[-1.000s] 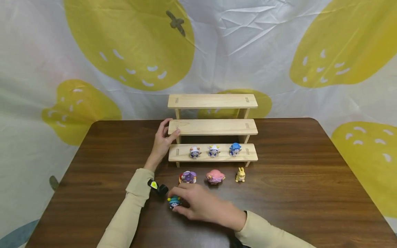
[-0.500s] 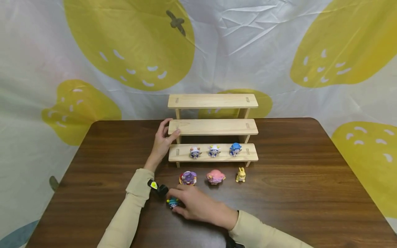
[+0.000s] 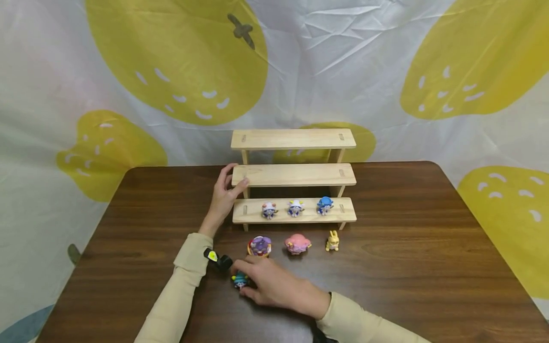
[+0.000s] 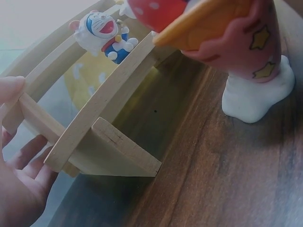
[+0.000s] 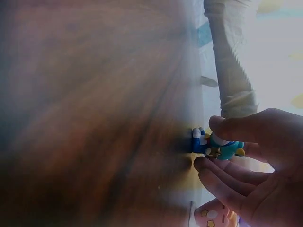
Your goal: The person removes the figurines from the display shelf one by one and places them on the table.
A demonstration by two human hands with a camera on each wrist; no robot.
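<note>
My left hand (image 3: 221,197) holds the left end of the three-tier wooden stand (image 3: 296,175) at its middle shelf, thumb on top. The left wrist view shows its fingers (image 4: 33,161) around the shelf's end. My right hand (image 3: 279,286) pinches a small figurine in a teal hat with yellow knobs (image 3: 239,280) between thumb and fingers, low at the tabletop. In the right wrist view this figurine (image 5: 227,149) has blue legs and white feet. Three figurines sit on the lowest shelf: two white-capped ones (image 3: 269,210) and a blue-hatted one (image 3: 324,206).
On the brown table (image 3: 411,267) before the stand are a purple figurine (image 3: 259,246), a pink one (image 3: 297,243) and a yellow rabbit-eared one (image 3: 332,241). A fruit-patterned cloth (image 3: 326,57) hangs behind. The upper two shelves bear no figurines.
The right hand has shifted slightly left and its forearm has drawn in a little, with the teal-hatted figurine staying nearly in place. The left hand keeps its hold on the stand.
</note>
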